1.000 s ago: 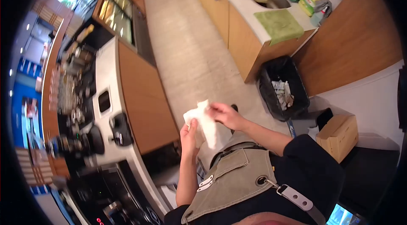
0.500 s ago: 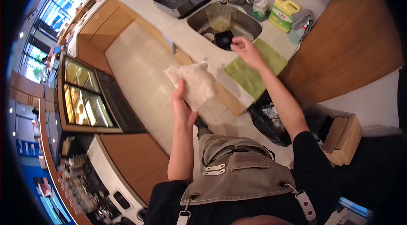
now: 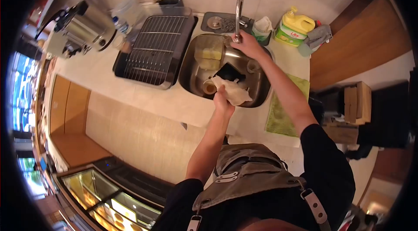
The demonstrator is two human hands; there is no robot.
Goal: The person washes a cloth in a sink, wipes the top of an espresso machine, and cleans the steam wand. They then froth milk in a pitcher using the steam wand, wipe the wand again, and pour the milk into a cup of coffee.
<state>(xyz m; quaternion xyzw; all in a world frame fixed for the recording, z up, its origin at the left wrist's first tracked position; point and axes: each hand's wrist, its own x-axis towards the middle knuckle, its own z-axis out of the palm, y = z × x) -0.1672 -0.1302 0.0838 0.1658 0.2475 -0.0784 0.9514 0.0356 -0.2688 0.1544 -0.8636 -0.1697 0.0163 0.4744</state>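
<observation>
My left hand (image 3: 224,102) is closed around a cream-coloured cloth (image 3: 234,92) and holds it over the near part of the steel sink (image 3: 263,94). My right hand (image 3: 250,46) reaches to the far side of the sink, its fingers curled at the spout end of the chrome faucet (image 3: 239,11). Beneath the cloth, partly covered, lie a black square container (image 3: 229,72) and a small round cup (image 3: 209,87). A clear container with something yellowish in it (image 3: 210,52) sits at the sink's left, and a clear glass (image 3: 253,66) at its right.
Left of the sink stands a dish rack (image 3: 157,48), with a metal kettle-like appliance (image 3: 89,26) beyond it. A yellow soap jug (image 3: 294,26) and grey cloth (image 3: 319,37) are at the back right. A green towel (image 3: 283,115) lies on the right counter.
My view has turned towards the sink and come closer. My left hand has brought the cloth from beside the counter to over the sink. My right hand has moved to the faucet.
</observation>
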